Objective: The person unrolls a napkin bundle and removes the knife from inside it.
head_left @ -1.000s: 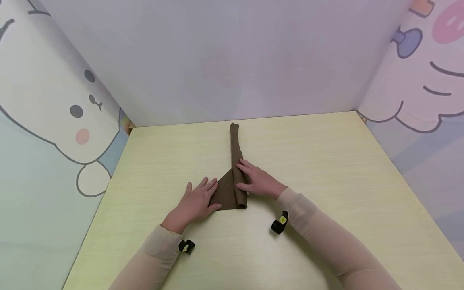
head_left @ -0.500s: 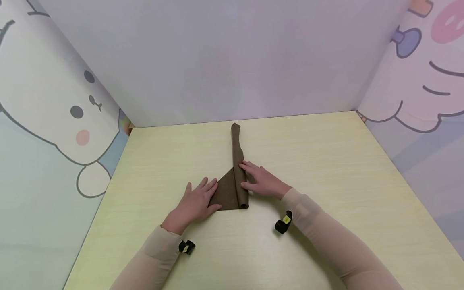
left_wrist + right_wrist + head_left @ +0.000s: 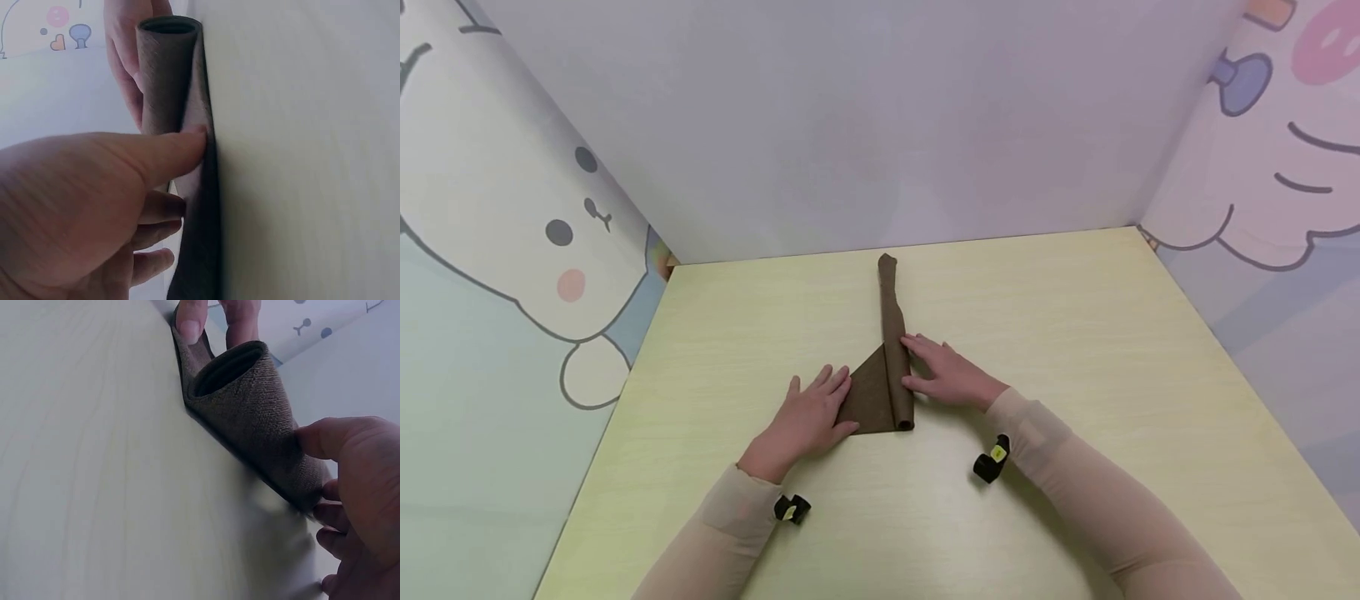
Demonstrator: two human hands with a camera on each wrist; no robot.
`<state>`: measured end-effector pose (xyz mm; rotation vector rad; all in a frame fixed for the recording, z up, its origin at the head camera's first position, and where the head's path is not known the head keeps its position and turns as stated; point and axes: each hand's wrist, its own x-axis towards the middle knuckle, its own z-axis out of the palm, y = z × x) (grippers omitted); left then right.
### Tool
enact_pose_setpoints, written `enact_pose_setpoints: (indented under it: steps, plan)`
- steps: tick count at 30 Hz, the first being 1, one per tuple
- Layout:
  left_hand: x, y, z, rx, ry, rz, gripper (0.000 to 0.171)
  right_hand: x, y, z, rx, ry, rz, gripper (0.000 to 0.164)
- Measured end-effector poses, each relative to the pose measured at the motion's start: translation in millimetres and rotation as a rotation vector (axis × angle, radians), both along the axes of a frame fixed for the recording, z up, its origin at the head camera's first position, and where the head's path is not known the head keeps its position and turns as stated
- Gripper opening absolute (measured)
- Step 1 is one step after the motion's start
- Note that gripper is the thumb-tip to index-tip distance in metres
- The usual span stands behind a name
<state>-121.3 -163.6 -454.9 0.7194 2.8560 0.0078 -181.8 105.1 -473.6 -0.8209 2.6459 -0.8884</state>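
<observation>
A brown cloth [image 3: 867,398] lies on the table, partly rolled into a tube [image 3: 898,392] that narrows toward its far end. To the left of the tube a flat, sloping-edged flap is still spread out. My left hand [image 3: 805,421] rests on the flap's left part with its fingers extended. Against the tube's right side are the fingertips of my right hand [image 3: 953,375], thumb nearer me. Both wrist views show the hollow near end of the roll [image 3: 169,69], and in the right wrist view its ribbed weave [image 3: 250,403] shows too.
The pale wooden table [image 3: 1075,333] meets a plain wall [image 3: 880,125] at the back. Side panels with cartoon animals [image 3: 559,232] stand left and right. A small black device is strapped at each wrist [image 3: 991,462].
The roll has shifted slightly to the right, uncovering a little more of the flap. My right hand has slid right with it, onto the roll's right side. My left hand has stayed nearly still.
</observation>
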Motion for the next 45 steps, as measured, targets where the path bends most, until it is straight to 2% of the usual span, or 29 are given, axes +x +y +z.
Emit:
enact_pose_setpoints:
  steps: [7,11,16,21,25,29,34,45]
  plan:
    - [-1.9,13.5,5.3,0.057,0.019,-0.055,0.077,0.0,-4.0,3.1,0.039,0.01,0.012,0.074]
    - [-1.8,14.5,4.7,0.048,0.022,-0.048,0.076,0.9,-6.0,5.6,0.034,0.035,0.013,0.073]
    - [-1.9,11.7,2.2,0.024,0.037,-0.036,0.074,1.3,-16.1,13.6,0.031,0.109,-0.005,0.07]
    - [-2.5,10.8,1.8,0.041,0.009,-0.02,0.074,0.9,-40.2,20.2,0.119,0.183,-0.005,0.072]
    - [-3.2,10.3,0.3,0.047,-0.007,-0.004,0.073,0.7,-56.1,17.5,0.215,0.21,0.004,0.074]
    - [-3.2,8.5,-3.0,0.059,-0.013,0.002,0.072,0.2,-61.0,11.3,0.26,0.207,-0.006,0.077]
    - [-2.8,7.0,-4.3,0.067,-0.003,-0.005,0.072,-0.3,-59.0,6.6,0.244,0.214,-0.011,0.077]
    - [-2.7,8.1,-7.7,0.01,0.036,-0.005,0.072,0.0,-53.8,5.4,0.24,0.212,-0.019,0.078]
